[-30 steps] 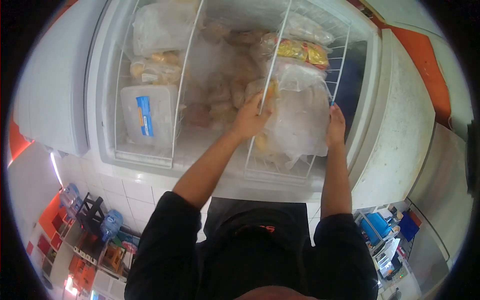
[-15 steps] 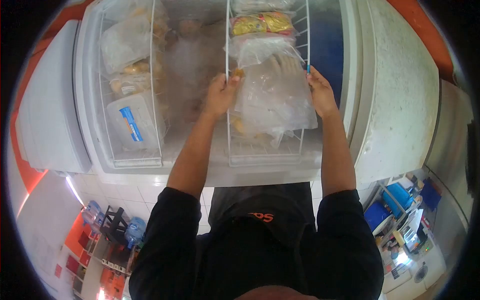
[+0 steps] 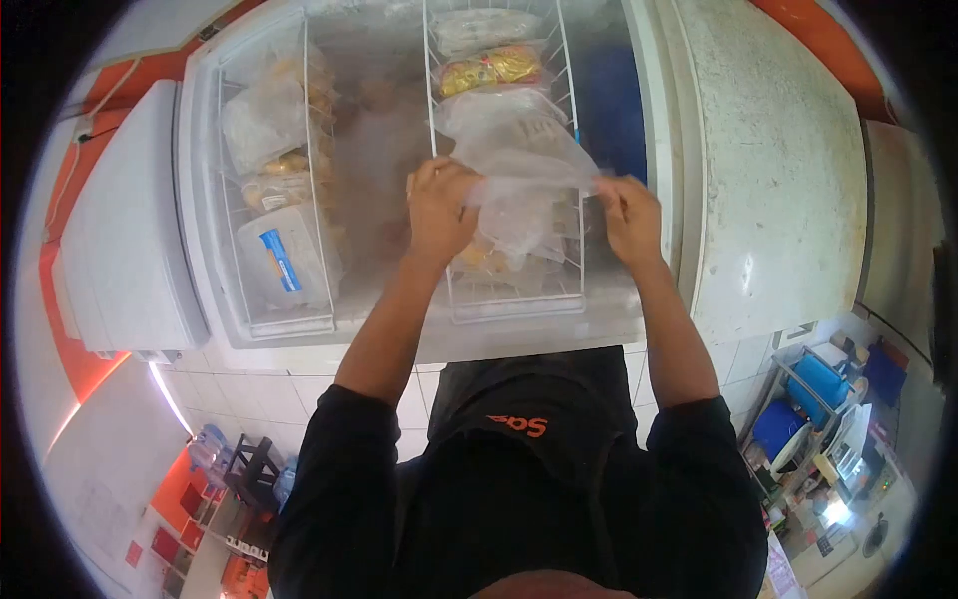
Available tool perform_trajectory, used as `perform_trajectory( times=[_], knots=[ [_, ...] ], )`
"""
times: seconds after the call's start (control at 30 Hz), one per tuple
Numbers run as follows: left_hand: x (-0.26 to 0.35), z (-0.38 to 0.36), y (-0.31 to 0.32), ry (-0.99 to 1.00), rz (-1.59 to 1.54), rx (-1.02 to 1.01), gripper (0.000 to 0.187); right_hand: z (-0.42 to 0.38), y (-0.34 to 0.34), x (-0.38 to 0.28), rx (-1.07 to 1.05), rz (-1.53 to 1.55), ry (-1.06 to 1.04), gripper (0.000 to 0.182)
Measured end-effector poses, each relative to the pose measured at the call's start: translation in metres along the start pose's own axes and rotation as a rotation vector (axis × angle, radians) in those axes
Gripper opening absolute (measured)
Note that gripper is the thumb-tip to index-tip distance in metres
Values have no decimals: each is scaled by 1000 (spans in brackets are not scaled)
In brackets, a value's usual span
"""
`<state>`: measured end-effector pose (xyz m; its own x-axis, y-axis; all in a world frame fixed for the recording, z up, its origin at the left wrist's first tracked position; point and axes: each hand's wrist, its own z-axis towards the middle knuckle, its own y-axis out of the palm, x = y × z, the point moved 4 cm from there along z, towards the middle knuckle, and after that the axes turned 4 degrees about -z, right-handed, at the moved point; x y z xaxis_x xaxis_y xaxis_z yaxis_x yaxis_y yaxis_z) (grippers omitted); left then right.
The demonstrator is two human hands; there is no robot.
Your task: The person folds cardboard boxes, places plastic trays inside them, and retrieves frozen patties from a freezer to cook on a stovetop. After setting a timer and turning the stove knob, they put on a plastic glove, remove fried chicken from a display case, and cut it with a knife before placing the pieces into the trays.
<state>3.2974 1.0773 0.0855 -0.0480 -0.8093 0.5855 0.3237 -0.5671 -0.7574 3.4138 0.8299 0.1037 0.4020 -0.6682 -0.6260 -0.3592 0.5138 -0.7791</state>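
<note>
A clear plastic bag (image 3: pixel 524 150) is stretched between my two hands over the right wire basket (image 3: pixel 514 307) of a chest freezer. My left hand (image 3: pixel 442 205) pinches the bag's left edge near the basket's left rim. At the right rim, my right hand (image 3: pixel 629 215) is closed on the bag's other corner. Pale strips show inside the bag's upper part. Beneath it lie more clear bags (image 3: pixel 519 225) with yellowish contents. Farther back in the same basket is a gold-and-red packet (image 3: pixel 489 70).
The left wire basket (image 3: pixel 289 326) holds bagged food and a translucent tub (image 3: pixel 304 275) with a blue label. Frosty mist hangs between the baskets. White freezer lids (image 3: pixel 778 180) flank the opening; a cluttered shelf (image 3: pixel 808 399) stands lower right.
My hands have lifted the near edge of the bag and folded it away from me, uncovering the bags beneath. The camera view has shifted slightly.
</note>
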Motion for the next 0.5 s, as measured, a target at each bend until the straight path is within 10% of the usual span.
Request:
perform_trajectory(
  times=[0.1, 0.2, 0.27, 0.37, 0.5],
  knots=[
    [-4, 35, -19, -94, -216, 128, 17, 27, -29, -19, 325, 189, -40, 13],
    [8, 60, -43, -264, -167, -100, 24, 40, -39, -24, 384, 133, -86, 12],
    [16, 56, -38, -272, -185, -665, 39, 41, -35, -23, 322, 143, -263, 10],
    [19, 43, -17, -502, -369, -756, 46, 18, -34, -28, 172, 149, -268, 9],
    [47, 31, 7, -159, -45, -733, 40, -21, -20, -18, 123, 194, -206, 11]
  ],
)
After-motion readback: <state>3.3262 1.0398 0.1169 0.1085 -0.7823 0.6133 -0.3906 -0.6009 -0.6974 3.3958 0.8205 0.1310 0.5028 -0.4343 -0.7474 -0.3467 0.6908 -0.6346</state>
